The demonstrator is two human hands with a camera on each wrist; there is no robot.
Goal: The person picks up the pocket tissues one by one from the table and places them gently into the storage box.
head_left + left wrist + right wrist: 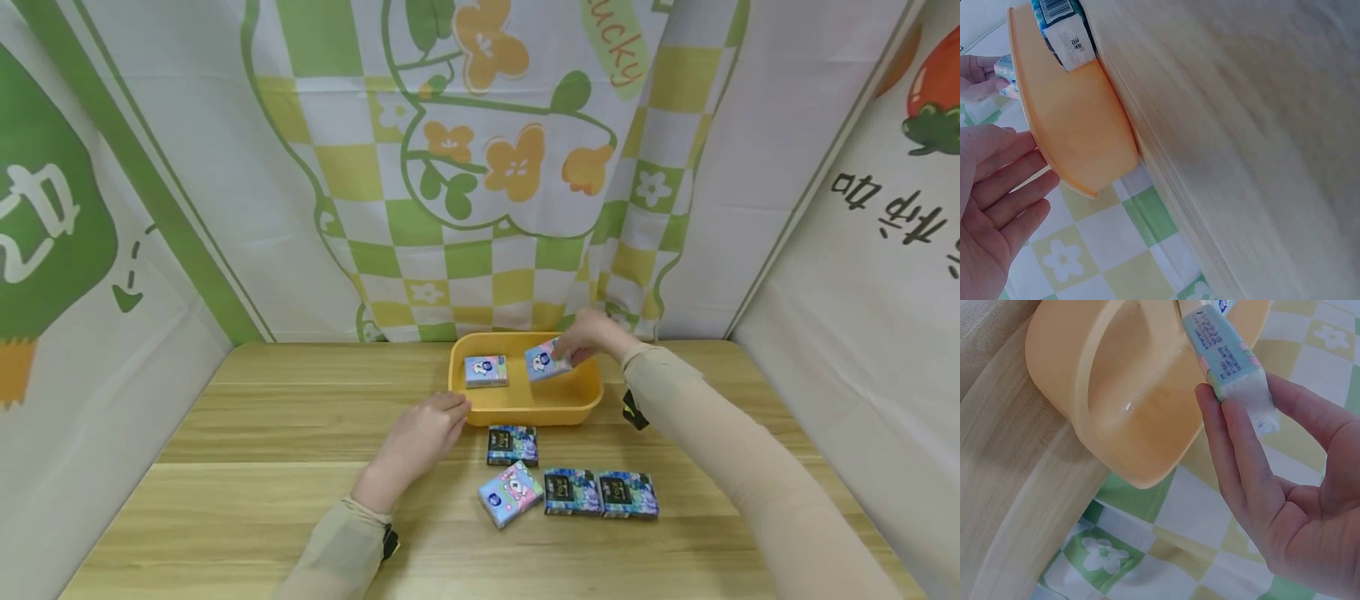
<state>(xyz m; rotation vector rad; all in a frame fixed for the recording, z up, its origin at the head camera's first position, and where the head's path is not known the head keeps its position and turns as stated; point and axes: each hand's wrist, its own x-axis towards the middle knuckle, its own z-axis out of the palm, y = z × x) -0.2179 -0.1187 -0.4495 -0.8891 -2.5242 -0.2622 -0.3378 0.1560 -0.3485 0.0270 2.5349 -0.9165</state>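
Observation:
My right hand (pixel 596 332) pinches a blue-and-pink tissue pack (pixel 542 362) between thumb and fingers, tilted over the right part of a yellow plastic bin (pixel 517 417). In the right wrist view the pack (pixel 1225 353) shows its printed side and white wrapped end. Another blue tissue pack (pixel 486 372) lies flat inside the bin at the left. My left hand (pixel 423 440) is at the bin's front left corner; in the left wrist view its fingers (pixel 1019 190) extend nearly straight against the rim.
In front of the bin lie a dark floral tissue pack (pixel 513 446), a slanted blue-and-pink pack (pixel 511 494) and two dark packs side by side, one (pixel 572 492) left of the other (pixel 628 494). A patterned curtain (pixel 480 283) hangs right behind the bin.

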